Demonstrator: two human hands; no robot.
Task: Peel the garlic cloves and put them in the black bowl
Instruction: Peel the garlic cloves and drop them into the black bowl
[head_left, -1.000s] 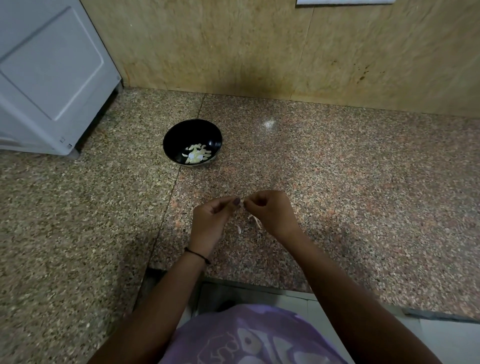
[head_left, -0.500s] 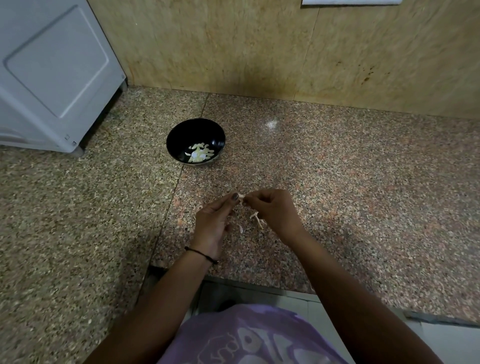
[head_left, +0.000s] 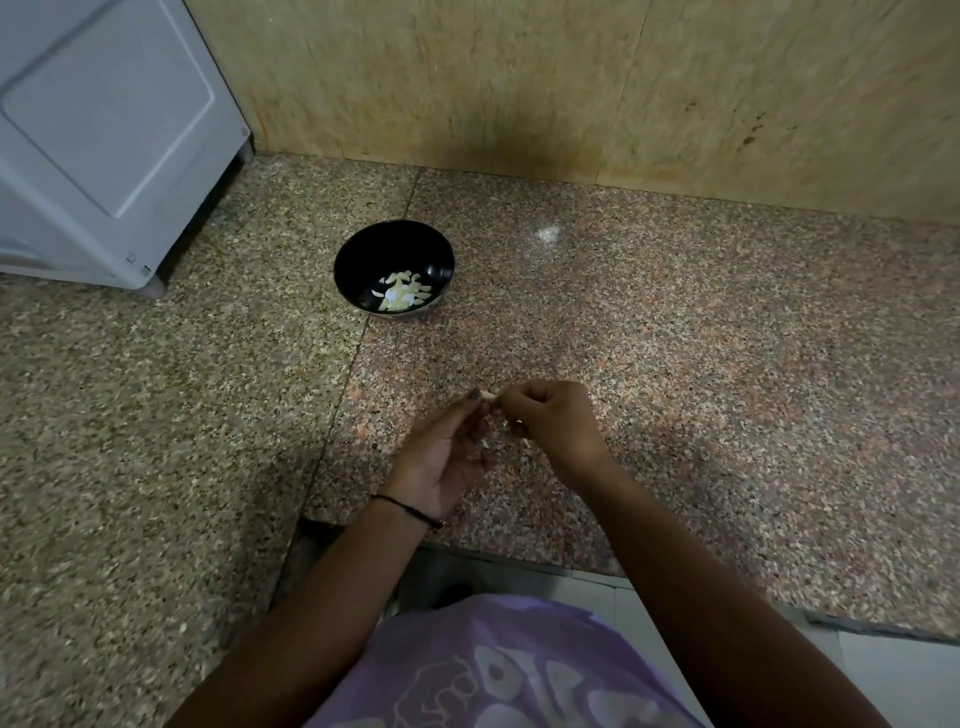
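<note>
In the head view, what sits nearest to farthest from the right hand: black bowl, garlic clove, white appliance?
1. garlic clove, pinched by the right hand.
2. black bowl, ahead and to the left.
3. white appliance, far left by the wall.

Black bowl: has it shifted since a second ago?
No. The black bowl still sits on the same slab seam; only the camera moved.

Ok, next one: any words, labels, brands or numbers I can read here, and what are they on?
No readable text in this frame.
Purple garment: pale printed shapes and outlines, cut off at the frame edge, not legible as letters.
White appliance: no label or brand shows.
Black bowl: no marking shows.
</note>
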